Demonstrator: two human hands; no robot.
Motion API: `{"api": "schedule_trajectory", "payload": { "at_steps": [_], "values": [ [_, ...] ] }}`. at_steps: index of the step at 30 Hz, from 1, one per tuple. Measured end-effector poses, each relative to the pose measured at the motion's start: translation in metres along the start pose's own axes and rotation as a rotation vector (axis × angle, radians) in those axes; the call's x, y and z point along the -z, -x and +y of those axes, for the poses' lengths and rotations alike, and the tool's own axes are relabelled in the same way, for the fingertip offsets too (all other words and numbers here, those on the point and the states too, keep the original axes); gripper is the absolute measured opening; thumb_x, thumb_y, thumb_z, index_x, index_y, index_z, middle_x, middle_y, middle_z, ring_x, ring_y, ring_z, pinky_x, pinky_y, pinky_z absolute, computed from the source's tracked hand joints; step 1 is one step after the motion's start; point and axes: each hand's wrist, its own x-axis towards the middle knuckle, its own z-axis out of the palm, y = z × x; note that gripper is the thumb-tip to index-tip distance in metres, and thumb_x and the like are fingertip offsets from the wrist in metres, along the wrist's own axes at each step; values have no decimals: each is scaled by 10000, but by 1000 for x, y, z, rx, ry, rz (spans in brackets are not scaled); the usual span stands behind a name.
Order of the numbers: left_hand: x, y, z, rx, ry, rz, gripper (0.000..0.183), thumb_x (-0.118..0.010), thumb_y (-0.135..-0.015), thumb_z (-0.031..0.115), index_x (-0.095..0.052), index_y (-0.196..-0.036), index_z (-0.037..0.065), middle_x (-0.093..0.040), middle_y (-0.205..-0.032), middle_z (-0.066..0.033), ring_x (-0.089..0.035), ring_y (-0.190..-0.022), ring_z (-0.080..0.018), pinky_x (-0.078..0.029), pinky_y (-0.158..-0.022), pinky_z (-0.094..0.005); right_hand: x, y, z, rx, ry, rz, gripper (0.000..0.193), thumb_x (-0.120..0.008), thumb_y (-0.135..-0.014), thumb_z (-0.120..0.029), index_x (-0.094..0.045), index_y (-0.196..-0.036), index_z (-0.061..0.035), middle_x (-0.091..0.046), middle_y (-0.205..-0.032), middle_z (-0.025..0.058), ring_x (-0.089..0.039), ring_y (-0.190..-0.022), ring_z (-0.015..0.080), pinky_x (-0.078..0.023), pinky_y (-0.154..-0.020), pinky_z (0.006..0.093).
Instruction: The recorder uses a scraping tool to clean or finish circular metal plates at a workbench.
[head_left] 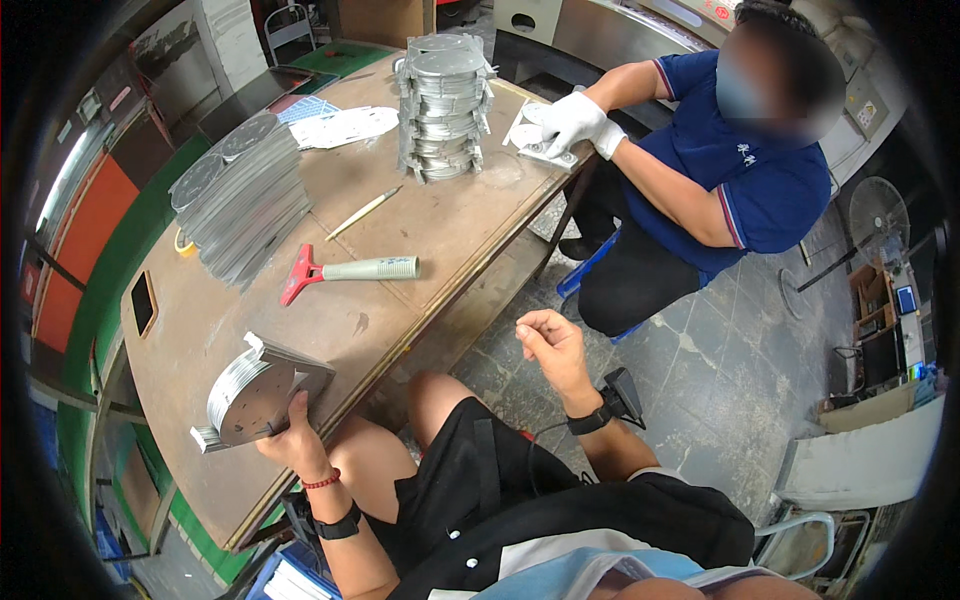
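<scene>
At the table's near edge, my left hand (290,443) is closed on a stack of thin round metal plates (262,400) with tabs jutting out. The thumb lies over the top plate's edge. The stack is tilted, with its flat face toward me. To the right, my right hand (556,345) is raised over the floor beyond the table edge. Its fingers are curled in, with the thumb against the index finger; whatever is between them, if anything, is hidden or too small to tell.
On the table (400,310) lie a red-headed scraper (350,269), a pen-like tool (364,212), a phone (144,304) and yellow tape (184,243). Leaning plates (245,205) and a tall plate stack (447,110) stand farther back. Across, a co-worker's gloved hands (578,125) touch flat metal pieces.
</scene>
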Motion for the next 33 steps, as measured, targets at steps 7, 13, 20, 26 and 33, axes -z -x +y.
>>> {"api": "schedule_trajectory", "payload": {
  "at_steps": [7,13,20,26,33],
  "values": [
    [0,2,3,-41,-3,-6,239,-733,-752,5,-634,-958,-66,-663,-919,-105,-618,-816,-181,-495,-761,-302,-27,6,-4,-24,-75,-150,85,-631,-865,-40,-618,-944,-13,-607,-776,-12,-512,-594,26,-422,-523,177],
    [4,-1,0,-8,74,27,317,-751,-679,-49,-619,-967,-70,-651,-971,-119,-609,-836,-196,-491,-764,-320,-83,15,19,224,268,-295,144,-674,-835,-113,-627,-941,-27,-617,-836,17,-572,-768,86,-480,-717,254],
    [-7,5,13,-34,4,-48,247,-728,-736,-14,-630,-956,-68,-662,-939,-111,-618,-812,-185,-504,-747,-315,-163,16,-18,492,406,-375,614,-693,-787,-174,-403,-1297,7,-462,-1240,229,-480,-1136,358,-408,-945,389],
    [-9,1,16,-29,75,18,276,-753,-686,-41,-633,-933,-59,-669,-903,-122,-631,-784,-185,-512,-717,-306,-218,7,16,417,443,-531,869,-714,-679,-195,-260,-1383,35,-478,-1240,268,-470,-1137,418,-379,-975,439],
    [-5,1,12,3,145,-1,297,-750,-680,-63,-617,-946,-48,-654,-916,-102,-614,-802,-171,-502,-728,-292,-222,11,14,416,549,-509,802,-719,-666,-225,-339,-1341,-16,-543,-1141,217,-514,-1050,397,-416,-908,441]
  ]
}}
